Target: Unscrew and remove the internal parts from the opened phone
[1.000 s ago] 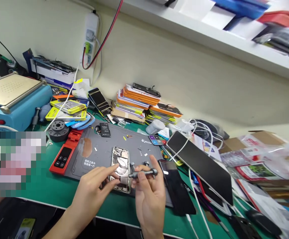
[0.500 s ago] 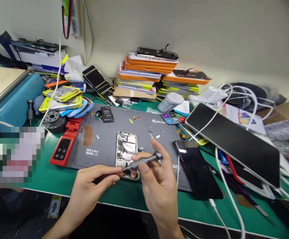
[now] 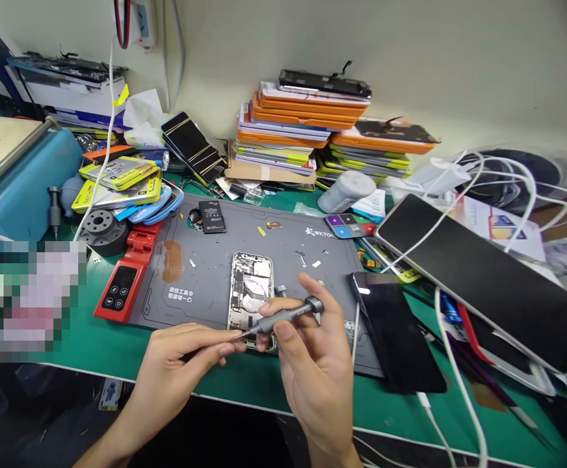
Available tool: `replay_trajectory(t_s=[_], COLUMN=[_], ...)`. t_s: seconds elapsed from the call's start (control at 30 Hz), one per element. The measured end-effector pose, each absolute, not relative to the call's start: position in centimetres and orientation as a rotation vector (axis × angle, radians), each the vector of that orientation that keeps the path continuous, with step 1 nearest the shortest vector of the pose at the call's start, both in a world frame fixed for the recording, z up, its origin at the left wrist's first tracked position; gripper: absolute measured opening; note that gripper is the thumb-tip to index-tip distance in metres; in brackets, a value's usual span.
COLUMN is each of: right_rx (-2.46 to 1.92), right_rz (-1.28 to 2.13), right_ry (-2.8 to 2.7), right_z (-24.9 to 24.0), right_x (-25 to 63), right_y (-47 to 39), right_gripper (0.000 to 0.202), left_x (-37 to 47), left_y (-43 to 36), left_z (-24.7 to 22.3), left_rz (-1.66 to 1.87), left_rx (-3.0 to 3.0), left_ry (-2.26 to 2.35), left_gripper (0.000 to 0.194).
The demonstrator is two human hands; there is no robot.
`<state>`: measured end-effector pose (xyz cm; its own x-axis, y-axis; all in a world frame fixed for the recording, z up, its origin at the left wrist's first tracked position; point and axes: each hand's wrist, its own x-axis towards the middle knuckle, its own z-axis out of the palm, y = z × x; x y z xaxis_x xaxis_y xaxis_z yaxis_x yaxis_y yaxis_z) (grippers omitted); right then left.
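Note:
My right hand [image 3: 313,364] is wrapped round a grey screwdriver [image 3: 283,316], which points left and slightly down. At its thin tip is my left hand [image 3: 181,361], thumb and forefinger pinched together; anything between them is too small to make out. Just beyond both hands an opened phone [image 3: 237,292] lies on the grey work mat [image 3: 205,266], its inner parts bare and its lower end partly covered by my right fingers. Near the mat's far edge sits a black battery [image 3: 212,216].
Left of the mat stands a red device with buttons [image 3: 112,302]. A black phone [image 3: 395,338] with a white cable lies at the right, beside a large tablet [image 3: 483,286]. Orange boxes [image 3: 307,114] are stacked behind. Small loose parts [image 3: 316,264] dot the mat.
The view has shifted slightly, so the bench items at the right appear farther right. Both hands keep nearly the same pose, with the screwdriver tip still at my left fingertips.

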<state>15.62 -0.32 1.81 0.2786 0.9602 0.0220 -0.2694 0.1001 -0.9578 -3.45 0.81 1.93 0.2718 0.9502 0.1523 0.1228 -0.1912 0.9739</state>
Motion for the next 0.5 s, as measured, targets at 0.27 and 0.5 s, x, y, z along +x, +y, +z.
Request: replay_trajectory(t_s=[0.27, 0.5], right_rx=[-1.069, -1.088], right_rz=[1.138, 1.137], right_ry=[-0.824, -0.822], right_z=[1.99, 2.11], right_x=[15.76, 15.93], right_y=[-0.36, -0.32], right_gripper=[0.052, 0.049], left_x=[-3.39, -3.41], left_y=[0.96, 0.81], left_z=[1.83, 1.76], left_rz=[1.062, 1.051], left_rx=[1.544, 1.56], left_ry=[1.003, 0.993], left_gripper=[0.013, 0.014])
